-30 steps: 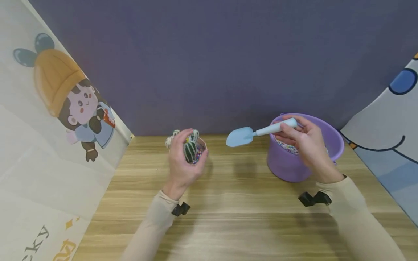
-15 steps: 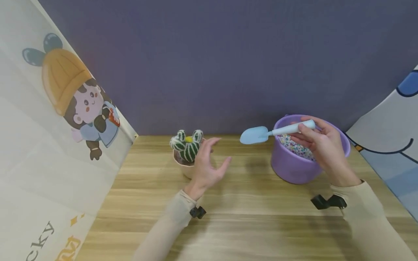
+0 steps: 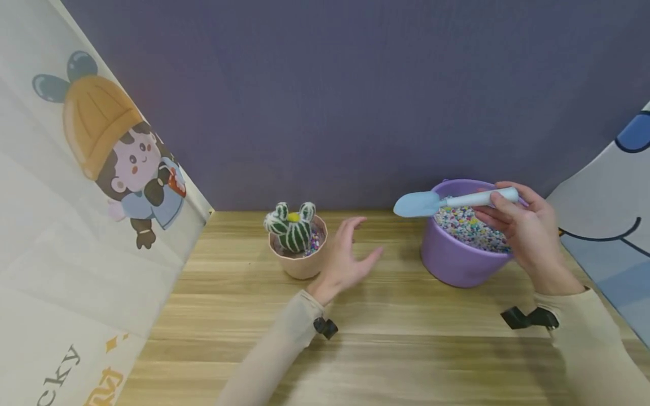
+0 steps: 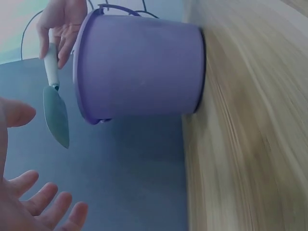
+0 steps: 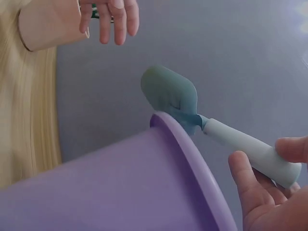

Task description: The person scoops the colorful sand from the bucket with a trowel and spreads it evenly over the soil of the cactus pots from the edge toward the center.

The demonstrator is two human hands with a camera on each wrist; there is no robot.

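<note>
My right hand (image 3: 533,231) pinches the white handle of a small light-blue trowel (image 3: 417,204) over a purple bucket (image 3: 459,265). The trowel's blade reaches past the bucket's left rim and looks bare. Inside the bucket lie many small multicoloured beads (image 3: 469,228). My left hand (image 3: 345,260) holds nothing; its fingers are spread and relaxed, just right of a pale pink pot (image 3: 302,268). In that pot stands a knitted green-and-white cactus (image 3: 295,234) with a yellow top, and some coloured beads (image 3: 313,242) lie beside it. The left wrist view shows the trowel (image 4: 56,115) beside the bucket's rim.
Everything stands on a wood-grain table (image 3: 386,361). A dark purple-grey wall (image 3: 355,101) rises behind it. White printed panels (image 3: 45,225) with cartoon figures flank the table left and right.
My left hand has come away from the cactus pot and moved right. My right hand has carried the trowel rightward, its blade now at the bucket's rim.
</note>
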